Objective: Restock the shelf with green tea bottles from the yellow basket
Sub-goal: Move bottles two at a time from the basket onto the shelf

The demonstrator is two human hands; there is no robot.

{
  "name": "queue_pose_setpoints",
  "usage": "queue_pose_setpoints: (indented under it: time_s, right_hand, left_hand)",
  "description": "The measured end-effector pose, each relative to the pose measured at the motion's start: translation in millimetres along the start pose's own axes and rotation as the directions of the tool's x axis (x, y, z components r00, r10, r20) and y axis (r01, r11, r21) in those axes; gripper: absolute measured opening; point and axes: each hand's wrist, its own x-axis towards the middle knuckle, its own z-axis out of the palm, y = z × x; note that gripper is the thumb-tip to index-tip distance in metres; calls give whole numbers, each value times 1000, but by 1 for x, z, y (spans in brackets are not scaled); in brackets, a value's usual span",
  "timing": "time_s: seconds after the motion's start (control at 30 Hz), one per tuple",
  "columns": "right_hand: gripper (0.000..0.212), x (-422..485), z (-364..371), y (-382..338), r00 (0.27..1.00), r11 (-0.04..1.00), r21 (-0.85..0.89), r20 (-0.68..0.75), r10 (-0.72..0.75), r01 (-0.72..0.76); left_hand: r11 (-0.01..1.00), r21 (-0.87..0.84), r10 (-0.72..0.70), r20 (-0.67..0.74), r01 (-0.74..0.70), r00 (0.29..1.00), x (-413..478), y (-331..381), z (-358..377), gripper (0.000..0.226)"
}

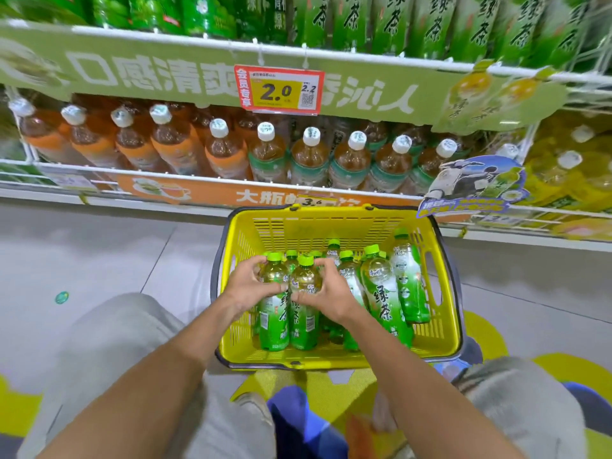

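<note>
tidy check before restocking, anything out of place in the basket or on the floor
In the yellow basket, the rightmost bottle and its neighbour tilt instead of standing upright. A small round green spot lies on the floor left of the basket, unidentifiable.

The grey tiled floor (99, 253) carries the yellow basket (298, 359), which stands just in front of the shelving with its near edge over a yellow floor marking (483, 332); a small round green sticker (62, 297) lies on the tiles well to its left. The lower shelf (212, 191) holds rows of white-capped bottles leaning forward against its white wire rail: orange-labelled bottles (178, 147) on the left, green-banded bottles (309, 162) in the middle and yellow bottles (569, 175) at the far right. The upper shelf (364, 56) is packed with green tea bottles (390, 24) standing side by side, and a red-framed price tag (280, 89) hangs from its front rail.
</note>
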Motion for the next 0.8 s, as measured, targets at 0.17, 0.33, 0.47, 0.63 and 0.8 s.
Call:
queue_pose_setpoints:
  time_s: [0.17,0.33,0.47,0.63,0.8]
  right_hand:
    - [93,-15,-35,-20,998,997,50,12,-67,66]
    - [90,-25,-70,-69,975,958,179,-65,-214,223]
    - [77,-43,-100,-106,935,924,165,-149,-323,345]
    - [70,-67,-143,-163,865,870,123,-240,-440,477]
    - [66,-78,-175,-219,784,795,163,-365,-501,584]
  left_hand:
    - [997,-50,59,107,-54,993,-7,34,-24,85]
    - [975,-159,155,-10,-154,988,-21,90,-17,92]
    - [930,-262,247,-75,-258,966,-34,131,-9,59]
    - [849,-375,367,-86,-372,926,-59,193,-19,90]
    - [771,-390,498,-124,-504,858,-82,267,-43,85]
